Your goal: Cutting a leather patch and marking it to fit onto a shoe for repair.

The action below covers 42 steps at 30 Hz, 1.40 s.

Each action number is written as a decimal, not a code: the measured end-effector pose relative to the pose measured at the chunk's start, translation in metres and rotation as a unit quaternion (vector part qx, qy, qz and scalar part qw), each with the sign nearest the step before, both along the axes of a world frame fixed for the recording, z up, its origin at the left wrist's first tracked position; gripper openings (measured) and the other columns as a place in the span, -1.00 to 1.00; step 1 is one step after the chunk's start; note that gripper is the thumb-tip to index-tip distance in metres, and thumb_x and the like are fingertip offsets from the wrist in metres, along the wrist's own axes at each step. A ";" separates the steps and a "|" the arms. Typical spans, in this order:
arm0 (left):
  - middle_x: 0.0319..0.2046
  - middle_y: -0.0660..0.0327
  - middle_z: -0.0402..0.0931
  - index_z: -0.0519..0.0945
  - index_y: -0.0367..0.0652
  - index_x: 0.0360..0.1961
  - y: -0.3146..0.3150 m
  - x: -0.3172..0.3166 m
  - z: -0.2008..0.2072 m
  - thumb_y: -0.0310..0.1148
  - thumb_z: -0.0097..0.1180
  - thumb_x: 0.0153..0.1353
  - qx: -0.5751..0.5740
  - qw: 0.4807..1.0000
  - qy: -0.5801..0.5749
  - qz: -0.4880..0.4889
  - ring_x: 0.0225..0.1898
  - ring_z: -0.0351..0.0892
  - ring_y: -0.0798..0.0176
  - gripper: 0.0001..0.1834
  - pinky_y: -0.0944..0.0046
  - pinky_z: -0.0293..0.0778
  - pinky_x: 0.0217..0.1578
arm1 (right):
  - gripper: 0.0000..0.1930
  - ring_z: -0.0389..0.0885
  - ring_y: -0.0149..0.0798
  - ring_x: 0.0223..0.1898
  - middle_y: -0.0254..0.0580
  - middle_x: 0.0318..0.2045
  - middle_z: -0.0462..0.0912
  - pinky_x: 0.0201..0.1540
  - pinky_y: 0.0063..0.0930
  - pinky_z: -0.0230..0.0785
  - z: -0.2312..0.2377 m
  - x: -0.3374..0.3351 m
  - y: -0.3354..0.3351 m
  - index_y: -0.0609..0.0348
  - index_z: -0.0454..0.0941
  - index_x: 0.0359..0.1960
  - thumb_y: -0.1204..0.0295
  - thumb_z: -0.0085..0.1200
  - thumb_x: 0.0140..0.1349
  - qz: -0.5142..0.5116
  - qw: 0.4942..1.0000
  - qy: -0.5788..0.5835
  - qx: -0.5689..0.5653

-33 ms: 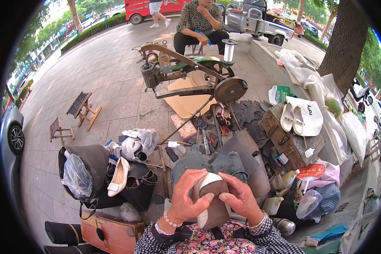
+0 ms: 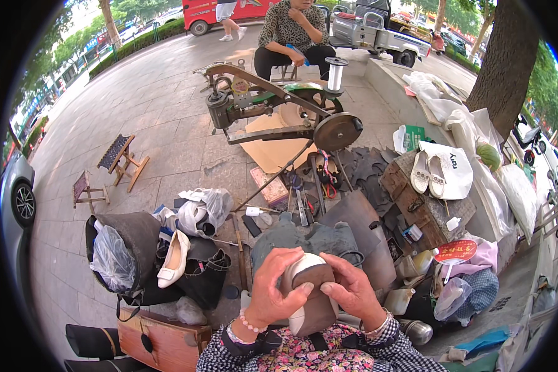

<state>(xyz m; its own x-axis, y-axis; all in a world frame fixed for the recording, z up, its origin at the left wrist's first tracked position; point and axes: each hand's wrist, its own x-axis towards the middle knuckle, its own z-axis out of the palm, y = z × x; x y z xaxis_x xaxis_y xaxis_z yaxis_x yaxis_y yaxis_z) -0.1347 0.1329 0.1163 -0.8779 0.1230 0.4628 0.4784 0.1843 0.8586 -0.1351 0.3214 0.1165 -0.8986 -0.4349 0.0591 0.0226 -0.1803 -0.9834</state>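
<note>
A white shoe (image 2: 314, 304), sole upward, is held over my lap between both hands. Its sole is brownish grey. My left hand (image 2: 279, 286) wraps the left side, the thumb lying on the sole. On the other side my right hand (image 2: 353, 291) grips the edge, its thumb pressed on the sole close to the left thumb. Fingertips behind the shoe are partly hidden. A dark grey cloth (image 2: 279, 239) lies just beyond my hands. A similar white shoe (image 2: 174, 259) rests on a dark bag to the left.
Ahead stands a hand-cranked sewing machine (image 2: 279, 105); a seated person (image 2: 291, 37) is behind it. A black bucket-like bag (image 2: 139, 229) and wooden box (image 2: 161, 338) flank my left. At right are a worn wooden box (image 2: 409, 195), white flat shoes (image 2: 420, 173) and a red fan (image 2: 456, 251).
A walker's feet in the background have shifted slightly. My hands and the shoe look the same.
</note>
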 end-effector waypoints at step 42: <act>-0.11 0.01 0.40 0.42 -0.29 -0.04 0.001 -0.003 0.000 -0.43 0.17 -0.10 -0.005 1.000 0.016 0.000 -0.11 0.46 0.18 -0.49 0.30 0.42 -0.12 | -0.46 0.37 -0.37 0.04 -0.12 0.05 0.36 0.06 -0.50 0.28 0.000 -0.002 -0.001 0.34 0.20 0.18 0.55 0.07 0.15 -0.009 1.000 -0.008 -0.019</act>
<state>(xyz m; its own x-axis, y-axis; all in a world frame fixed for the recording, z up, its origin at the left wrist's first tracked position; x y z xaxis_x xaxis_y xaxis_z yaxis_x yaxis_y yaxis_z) -0.1378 0.1334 0.1159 -0.8624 0.1275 0.4900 0.5061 0.1930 0.8406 -0.1372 0.3206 0.1162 -0.9073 -0.4159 0.0612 0.0338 -0.2173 -0.9755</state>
